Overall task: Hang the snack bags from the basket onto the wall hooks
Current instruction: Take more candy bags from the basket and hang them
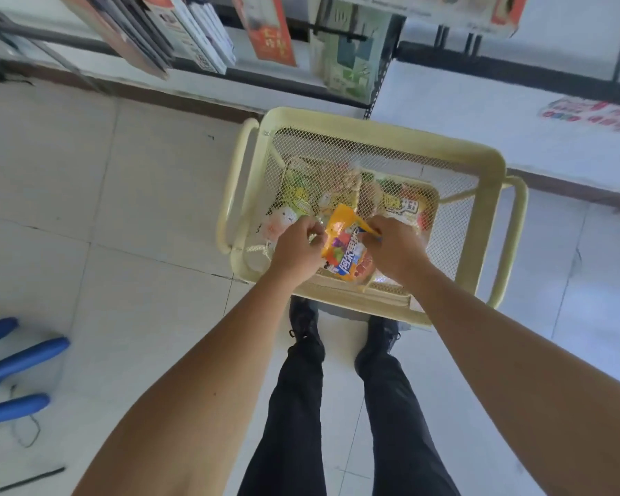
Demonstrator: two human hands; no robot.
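Note:
A pale yellow mesh basket [383, 132] on a cart stands in front of my feet, with several snack bags in it. Both hands are down inside it, on one orange and yellow snack bag [344, 245]. My left hand [296, 247] pinches the bag's left edge. My right hand [394, 247] grips its upper right corner. Other bags [403, 205] lie beneath and behind, partly hidden by the mesh. Packets hang on wall hooks [340, 32] above the basket.
A white shelf [480, 116] juts out at the right behind the basket. More hanging packets [272, 34] and boxes fill the wall at the top. A blue plastic stool [11, 370] lies at the left on the tiled floor.

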